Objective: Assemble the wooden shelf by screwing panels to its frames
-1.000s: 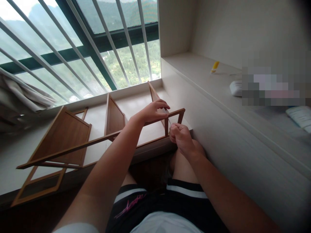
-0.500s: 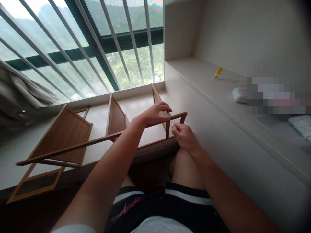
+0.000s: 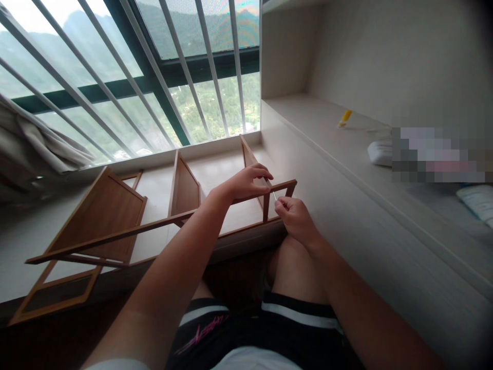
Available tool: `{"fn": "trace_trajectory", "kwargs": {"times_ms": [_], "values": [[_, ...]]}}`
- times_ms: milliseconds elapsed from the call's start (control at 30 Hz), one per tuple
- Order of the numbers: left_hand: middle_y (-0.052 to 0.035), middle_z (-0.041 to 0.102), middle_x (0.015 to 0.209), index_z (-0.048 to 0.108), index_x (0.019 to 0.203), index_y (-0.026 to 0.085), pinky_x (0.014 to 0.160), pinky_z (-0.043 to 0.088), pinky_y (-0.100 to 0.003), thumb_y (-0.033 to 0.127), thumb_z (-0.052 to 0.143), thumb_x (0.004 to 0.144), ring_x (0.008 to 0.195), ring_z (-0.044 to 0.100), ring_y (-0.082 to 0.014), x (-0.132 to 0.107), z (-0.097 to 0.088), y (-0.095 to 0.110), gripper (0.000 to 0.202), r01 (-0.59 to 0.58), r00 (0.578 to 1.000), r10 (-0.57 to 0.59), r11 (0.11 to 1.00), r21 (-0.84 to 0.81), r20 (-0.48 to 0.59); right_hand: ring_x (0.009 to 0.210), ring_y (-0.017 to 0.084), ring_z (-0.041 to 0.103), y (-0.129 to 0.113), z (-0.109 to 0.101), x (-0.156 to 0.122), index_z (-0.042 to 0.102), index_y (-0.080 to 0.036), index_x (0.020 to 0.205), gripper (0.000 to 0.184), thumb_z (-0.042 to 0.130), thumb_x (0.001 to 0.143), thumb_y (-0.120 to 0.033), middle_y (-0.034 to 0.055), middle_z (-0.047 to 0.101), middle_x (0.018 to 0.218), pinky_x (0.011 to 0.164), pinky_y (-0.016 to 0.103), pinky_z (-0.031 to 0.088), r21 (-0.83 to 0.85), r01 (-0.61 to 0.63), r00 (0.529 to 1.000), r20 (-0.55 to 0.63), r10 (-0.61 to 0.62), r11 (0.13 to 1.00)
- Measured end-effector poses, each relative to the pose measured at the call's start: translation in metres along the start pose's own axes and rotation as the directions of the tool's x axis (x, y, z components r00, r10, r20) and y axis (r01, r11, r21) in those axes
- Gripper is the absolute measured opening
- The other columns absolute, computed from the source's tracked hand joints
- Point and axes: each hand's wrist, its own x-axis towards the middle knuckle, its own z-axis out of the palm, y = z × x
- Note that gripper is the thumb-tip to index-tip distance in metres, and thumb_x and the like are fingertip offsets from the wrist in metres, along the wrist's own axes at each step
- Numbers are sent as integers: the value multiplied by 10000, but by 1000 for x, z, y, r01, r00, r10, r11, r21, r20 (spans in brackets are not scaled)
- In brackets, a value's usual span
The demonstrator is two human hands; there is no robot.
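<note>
A brown wooden shelf frame [image 3: 115, 238] lies on the pale sill ledge, its long rail running from lower left to centre right. Several panels stand off it, among them a wide panel [image 3: 103, 216] and a narrower middle panel [image 3: 186, 187]. My left hand [image 3: 246, 182] curls over the rail near its right end, fingers bent on the far side. Just right of it, my right hand [image 3: 293, 211] pinches a thin metal rod [image 3: 275, 196]. The rod points up at the rail beside a short crosspiece [image 3: 265, 207]. My fingers hide the rod's other end, so its exact kind is unclear.
A barred window [image 3: 208, 67] rises behind the ledge, with a grey curtain [image 3: 34, 136] at left. On the right runs a pale counter [image 3: 308, 115] bearing a yellow-and-white tube [image 3: 345, 118], a white packet [image 3: 379, 153] and a blurred-out patch. My knees are below the rail.
My right hand has shifted slightly right and down, and more of the metal rod shows. My left hand keeps its place on the rail.
</note>
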Motion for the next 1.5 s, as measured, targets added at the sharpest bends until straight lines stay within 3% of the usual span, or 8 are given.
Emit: {"fn": "trace_trajectory", "kwargs": {"times_ms": [400,767,933,1100,1167,1233,1367,1500], "values": [[-80,598,1142,697,1085,194,966,465,-335,302,641,776,1040,588,-197,1,0,1,332,-10,1000,10,1000,-7,2,506,89,313,0,-12,6,361,-193,566,279,491,805,-254,-55,348,503,508,258,210,-175,82,992,113,-63,981],[-85,601,1142,695,1105,210,989,450,-339,294,652,780,1069,585,-202,2,0,-3,339,-35,999,35,999,17,3,614,150,505,-29,-33,17,587,-199,678,199,487,828,-284,35,622,670,577,286,213,-707,315,931,361,-60,633],[-85,598,1146,697,1106,214,993,448,-338,304,666,769,1076,582,-206,2,0,-5,350,-26,1000,26,1000,7,2,576,134,456,-31,-36,20,553,-193,663,214,482,835,-298,29,600,663,566,293,195,-685,359,918,380,-109,634],[-83,598,1143,698,1101,209,990,449,-331,310,654,779,1071,583,-202,1,-1,-2,341,-25,1000,25,1000,7,6,528,104,370,-16,-32,19,420,-187,594,293,461,861,-298,-20,446,550,539,273,218,-374,229,944,309,-112,899],[-85,595,1154,701,1093,210,996,446,-337,320,656,776,1081,578,-208,1,-1,-1,338,-20,1000,20,1000,6,3,514,97,343,-5,-23,15,373,-196,588,331,455,878,-334,-36,391,534,516,264,226,-112,130,966,237,-101,985],[-85,590,1167,702,1089,214,1006,441,-346,326,660,772,1095,572,-214,1,-1,0,339,-9,1000,9,1000,9,2,479,91,288,5,-9,8,329,-212,592,363,454,886,-384,-53,332,518,474,256,213,237,-5,988,148,-31,972],[-85,594,1158,700,1083,210,991,453,-351,301,660,767,1073,580,-208,2,-1,2,331,-1,1000,1,1000,0,9,437,89,143,11,23,-8,226,-231,631,391,470,871,-420,-85,194,523,398,231,158,814,-219,975,156,161,538],[-90,594,1159,697,1079,199,977,462,-343,285,654,770,1056,583,-201,2,0,3,324,5,1000,-5,1000,-7,3,450,91,101,3,42,-18,183,-227,638,423,521,849,-368,-83,163,541,370,206,152,956,-213,963,170,207,203]]}}
